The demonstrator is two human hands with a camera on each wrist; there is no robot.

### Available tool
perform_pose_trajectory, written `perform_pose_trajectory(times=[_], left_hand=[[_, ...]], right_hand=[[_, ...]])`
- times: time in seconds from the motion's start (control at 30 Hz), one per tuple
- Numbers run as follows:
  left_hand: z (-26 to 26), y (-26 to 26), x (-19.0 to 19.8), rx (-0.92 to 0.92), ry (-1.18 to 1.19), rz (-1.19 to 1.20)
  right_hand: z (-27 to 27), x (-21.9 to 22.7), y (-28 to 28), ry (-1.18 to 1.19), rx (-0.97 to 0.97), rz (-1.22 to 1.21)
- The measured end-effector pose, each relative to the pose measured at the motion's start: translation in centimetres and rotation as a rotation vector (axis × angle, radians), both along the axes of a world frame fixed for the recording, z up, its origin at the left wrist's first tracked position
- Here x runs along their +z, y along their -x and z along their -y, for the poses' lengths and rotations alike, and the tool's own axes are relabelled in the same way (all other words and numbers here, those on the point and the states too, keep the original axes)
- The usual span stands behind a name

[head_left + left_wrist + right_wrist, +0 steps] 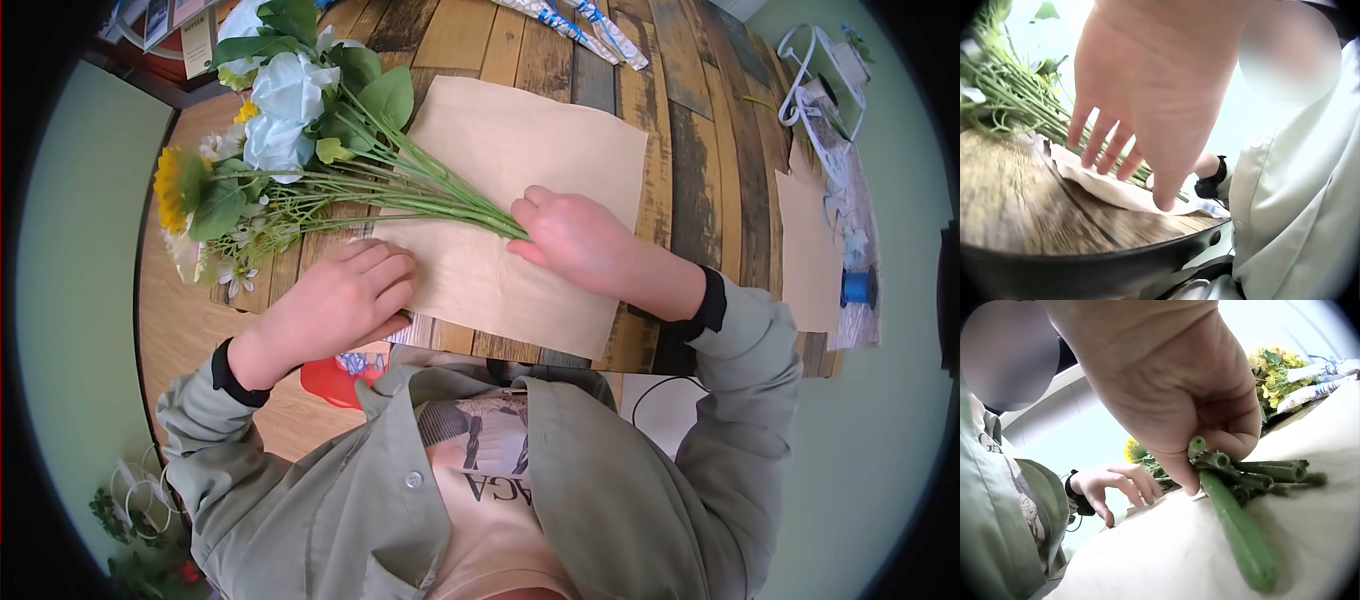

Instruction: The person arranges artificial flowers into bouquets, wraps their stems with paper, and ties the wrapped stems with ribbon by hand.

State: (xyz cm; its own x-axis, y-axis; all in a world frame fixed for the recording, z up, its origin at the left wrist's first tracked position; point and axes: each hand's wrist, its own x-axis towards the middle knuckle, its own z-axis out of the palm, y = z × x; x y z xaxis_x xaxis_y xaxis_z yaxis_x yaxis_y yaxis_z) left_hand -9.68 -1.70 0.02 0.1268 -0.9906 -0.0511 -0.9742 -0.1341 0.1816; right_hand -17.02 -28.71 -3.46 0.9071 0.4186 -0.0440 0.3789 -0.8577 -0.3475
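A flower bouquet (300, 120) with pale blue roses, a sunflower and small white blooms lies across a sheet of brown wrapping paper (540, 130), its heads past the paper's left side. My right hand (575, 240) grips the green stems close to their lower ends. In the right wrist view, the cut stem ends (1241, 478) stick out below thumb and curled fingers, over the paper. My left hand (355, 295) is at the paper's near left corner, below the stems. The left wrist view shows its fingers (1110, 147) extended and spread, holding nothing.
Wrapped bunches with blue-and-white covering (590, 30) lie at the far side of the wooden table (700, 150). At the right are more paper (808, 250), a blue ribbon spool (858, 288) and a white wire rack (800, 100). A red container (330, 383) stands below the near edge.
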Motion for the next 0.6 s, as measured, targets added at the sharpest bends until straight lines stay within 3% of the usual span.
perform_pose_trajectory(times=[0.07, 0.27, 0.6], left_hand=[[-0.4, -0.7, -1.0, -0.131, 0.051, 0.108], [-0.2, -0.4, -2.1, -0.186, 0.123, 0.246], [0.4, -1.1, -1.6, -0.199, 0.189, 0.161]], right_hand=[[0.0, -0.3, 0.0, -0.008, -0.009, 0.001], [-0.2, -0.6, 0.3, -0.011, -0.038, 0.023], [-0.3, -1.2, 0.6, -0.007, -0.047, 0.067]])
